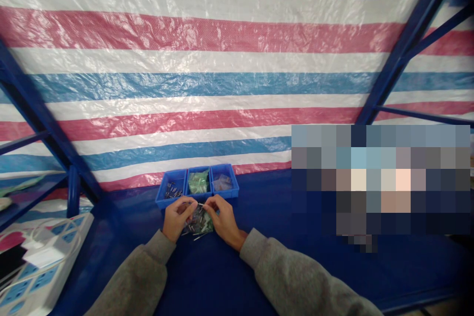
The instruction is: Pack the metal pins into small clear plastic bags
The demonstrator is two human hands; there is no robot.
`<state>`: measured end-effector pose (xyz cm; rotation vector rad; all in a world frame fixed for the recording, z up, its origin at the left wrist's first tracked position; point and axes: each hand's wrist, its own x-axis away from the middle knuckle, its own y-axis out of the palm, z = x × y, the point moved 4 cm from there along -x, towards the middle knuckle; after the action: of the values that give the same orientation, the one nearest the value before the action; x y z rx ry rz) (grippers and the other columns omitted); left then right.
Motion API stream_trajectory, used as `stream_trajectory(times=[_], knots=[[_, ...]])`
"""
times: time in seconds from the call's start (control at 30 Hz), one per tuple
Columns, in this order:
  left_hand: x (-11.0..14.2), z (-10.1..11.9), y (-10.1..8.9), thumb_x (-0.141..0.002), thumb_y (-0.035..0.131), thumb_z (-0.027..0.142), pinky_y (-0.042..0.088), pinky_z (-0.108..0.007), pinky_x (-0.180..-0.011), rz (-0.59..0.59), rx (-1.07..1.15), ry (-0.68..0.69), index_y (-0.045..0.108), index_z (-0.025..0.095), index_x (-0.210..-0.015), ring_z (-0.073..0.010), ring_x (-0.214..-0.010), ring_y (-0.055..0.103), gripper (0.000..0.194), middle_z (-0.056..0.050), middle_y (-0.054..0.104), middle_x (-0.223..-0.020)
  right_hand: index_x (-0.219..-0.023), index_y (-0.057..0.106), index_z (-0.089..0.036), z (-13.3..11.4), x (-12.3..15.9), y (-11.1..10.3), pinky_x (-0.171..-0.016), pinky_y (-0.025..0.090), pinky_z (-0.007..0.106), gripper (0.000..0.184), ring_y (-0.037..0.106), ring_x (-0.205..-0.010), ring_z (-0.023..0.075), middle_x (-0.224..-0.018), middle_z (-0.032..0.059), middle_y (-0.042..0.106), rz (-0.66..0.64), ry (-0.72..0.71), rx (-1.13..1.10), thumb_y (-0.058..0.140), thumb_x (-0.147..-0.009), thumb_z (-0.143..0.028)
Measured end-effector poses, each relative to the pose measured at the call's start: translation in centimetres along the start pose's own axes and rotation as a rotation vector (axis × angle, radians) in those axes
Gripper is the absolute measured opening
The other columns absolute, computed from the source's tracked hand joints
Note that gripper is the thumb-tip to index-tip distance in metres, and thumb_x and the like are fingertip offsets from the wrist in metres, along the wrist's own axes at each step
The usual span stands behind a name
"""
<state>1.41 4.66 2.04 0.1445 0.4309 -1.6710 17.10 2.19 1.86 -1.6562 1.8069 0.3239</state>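
My left hand (179, 217) and my right hand (224, 220) meet in front of me, both closed in a pinch. A thin, pale pin-like piece (200, 204) shows between their fingertips; its exact kind is too small to make out. Just below the fingers, on the blue tabletop (207, 281), lies a loose pile of thin metal pins (199, 224) with some clear and greenish plastic among them. Part of this pile is hidden by the hands.
Behind my hands stand three joined blue bins: a left bin (160, 202) with dark pins, a middle bin with a green plastic bag (199, 182), and a right bin with a clear bag (222, 182). A power strip (55, 284) with a white plug lies left. Blurred blocks cover the right side.
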Motion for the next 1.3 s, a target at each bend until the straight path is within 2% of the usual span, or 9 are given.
stream_trajectory(times=[0.33,0.47,0.63,0.77,1.0,1.3], knots=[[0.0,0.3,0.1,-0.075,0.062,0.033,0.037,-0.020,-0.041,0.003,0.005,-0.014,0.059,0.014,-0.080,-0.0086,-0.039,0.046,0.020,0.006,0.049,-0.045,-0.077,0.058,-0.018,0.2,0.0,0.1,-0.061,0.041,0.023,0.012,0.052,-0.064,0.0124,-0.071,0.0007,0.058,0.006,-0.004,0.002,0.051,-0.085,-0.023],[0.0,0.4,0.2,-0.077,0.060,0.035,0.042,-0.021,-0.042,0.005,0.059,-0.013,0.058,0.014,-0.083,-0.0098,-0.041,0.050,0.022,0.004,0.053,-0.048,-0.078,0.059,-0.018,0.0,0.1,0.1,-0.061,0.041,0.023,0.013,0.052,-0.064,0.0121,-0.072,0.0008,0.058,0.003,-0.025,0.000,0.050,-0.085,-0.025],[0.0,0.9,-0.1,-0.079,0.057,0.038,0.045,-0.023,-0.040,0.050,0.132,-0.002,0.052,0.015,-0.084,-0.0120,-0.041,0.057,0.024,-0.002,0.067,-0.069,-0.082,0.060,-0.018,0.0,0.1,-0.1,-0.062,0.041,0.024,0.017,0.052,-0.065,0.0127,-0.074,0.0016,0.058,0.017,-0.024,0.011,0.046,-0.087,-0.025],[0.0,1.1,-0.2,-0.078,0.058,0.040,0.046,-0.024,-0.039,0.094,0.153,-0.023,0.045,0.017,-0.078,-0.0124,-0.039,0.059,0.026,-0.003,0.069,-0.080,-0.084,0.060,-0.018,0.0,0.1,-0.2,-0.063,0.040,0.024,0.017,0.053,-0.067,0.0131,-0.075,0.0018,0.059,0.017,-0.022,0.013,0.045,-0.088,-0.025],[0.0,0.7,-0.1,-0.079,0.058,0.036,0.043,-0.021,-0.036,0.085,0.117,-0.015,0.043,0.017,-0.079,-0.0081,-0.035,0.053,0.024,0.000,0.067,-0.075,-0.085,0.060,-0.018,0.0,0.1,-0.2,-0.064,0.040,0.024,0.019,0.053,-0.067,0.0135,-0.075,0.0022,0.059,0.016,-0.015,0.015,0.044,-0.089,-0.026],[0.1,0.5,0.0,-0.079,0.058,0.033,0.038,-0.017,-0.036,0.058,-0.048,0.032,0.053,0.015,-0.084,-0.0053,-0.035,0.046,0.020,0.003,0.059,-0.063,-0.085,0.060,-0.017,-0.3,0.0,-0.3,-0.065,0.040,0.023,0.019,0.053,-0.068,0.0128,-0.076,0.0021,0.059,0.018,-0.020,0.021,0.043,-0.089,-0.023]])
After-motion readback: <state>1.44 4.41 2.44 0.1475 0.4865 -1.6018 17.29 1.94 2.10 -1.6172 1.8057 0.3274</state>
